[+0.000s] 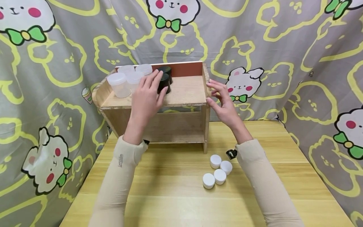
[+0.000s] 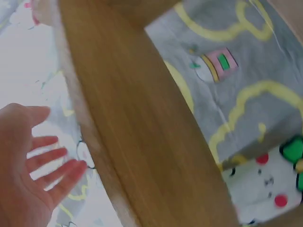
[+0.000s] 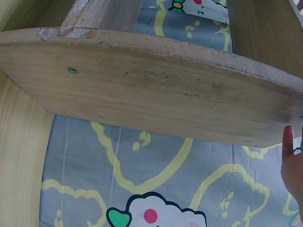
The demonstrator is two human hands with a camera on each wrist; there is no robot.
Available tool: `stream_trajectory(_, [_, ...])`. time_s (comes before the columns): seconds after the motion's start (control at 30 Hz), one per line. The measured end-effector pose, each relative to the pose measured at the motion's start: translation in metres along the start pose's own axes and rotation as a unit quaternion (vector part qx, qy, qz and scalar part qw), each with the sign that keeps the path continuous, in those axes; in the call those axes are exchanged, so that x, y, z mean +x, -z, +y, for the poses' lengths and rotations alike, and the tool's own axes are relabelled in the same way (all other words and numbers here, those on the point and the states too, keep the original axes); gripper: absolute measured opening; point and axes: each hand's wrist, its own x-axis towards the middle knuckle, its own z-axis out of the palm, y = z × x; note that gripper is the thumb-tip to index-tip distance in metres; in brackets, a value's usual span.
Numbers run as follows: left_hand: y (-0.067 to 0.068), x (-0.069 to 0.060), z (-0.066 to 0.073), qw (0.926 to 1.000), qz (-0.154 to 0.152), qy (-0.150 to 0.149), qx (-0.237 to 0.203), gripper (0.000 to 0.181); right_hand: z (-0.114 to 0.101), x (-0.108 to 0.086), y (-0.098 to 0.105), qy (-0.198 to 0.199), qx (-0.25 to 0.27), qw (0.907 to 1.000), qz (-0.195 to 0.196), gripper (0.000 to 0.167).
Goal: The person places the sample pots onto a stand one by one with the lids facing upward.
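My left hand point(image 1: 145, 99) is over the top of a small wooden shelf point(image 1: 187, 91), its fingers extended beside a black jar point(image 1: 164, 84). A second black jar point(image 1: 167, 70) stands behind that one. Several frosted jars with pale lids, such as the front-left frosted jar point(image 1: 120, 86), are grouped to their left. In the left wrist view the fingers look spread, with nothing visible between them. At the shelf's right end, my right hand point(image 1: 224, 105) touches the side panel point(image 3: 156, 90) with its fingertips. Most of that hand lies outside the right wrist view.
Several small white jars point(image 1: 220, 176) sit on the wood-grain table point(image 1: 175, 195), in front of the shelf's right side. Under the top is an open lower compartment point(image 1: 175, 124). A grey curtain point(image 1: 181, 37) with cartoon prints hangs behind and at both sides.
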Motion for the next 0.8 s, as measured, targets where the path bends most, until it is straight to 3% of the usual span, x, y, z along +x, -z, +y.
stream_trajectory(0.07, [-0.002,-0.011,0.009,0.9979,0.043,-0.032,-0.035,0.046,0.0,0.0,0.0,0.0,0.001,1.0,0.0,0.047])
stream_trajectory(0.17, [-0.013,-0.031,0.027,0.987,0.103,-0.096,-0.078,0.04,0.0,0.001,0.0,0.004,0.001,1.0,0.0,0.047])
stream_trajectory(0.27, [-0.027,-0.056,0.048,0.9752,0.118,-0.151,-0.111,0.039,0.0,0.0,-0.001,0.004,0.0,1.0,0.001,0.046])
stream_trajectory(0.33, [-0.037,-0.074,0.062,0.9713,0.101,-0.173,-0.129,0.041,0.0,0.0,0.0,0.005,0.0,1.0,0.001,0.046])
stream_trajectory(0.43, [-0.051,-0.102,0.078,0.9707,0.029,-0.172,-0.165,0.051,0.001,0.0,0.0,0.009,0.001,1.0,-0.002,0.046])
stream_trajectory(0.53, [-0.065,-0.129,0.091,0.9652,-0.086,-0.154,-0.193,0.068,0.001,0.0,0.0,0.013,-0.001,0.9999,0.001,0.047])
stream_trajectory(0.6, [-0.075,-0.143,0.099,0.9532,-0.172,-0.137,-0.208,0.078,0.001,-0.001,0.0,0.015,-0.003,0.9999,0.004,0.046])
stream_trajectory(0.67, [-0.084,-0.155,0.107,0.9358,-0.251,-0.122,-0.215,0.085,0.001,-0.001,0.001,0.013,-0.004,0.9999,0.004,0.046])
stream_trajectory(0.8, [-0.096,-0.173,0.121,0.9034,-0.365,-0.109,-0.198,0.093,-0.001,-0.001,0.002,0.011,-0.007,0.9999,-0.001,0.047])
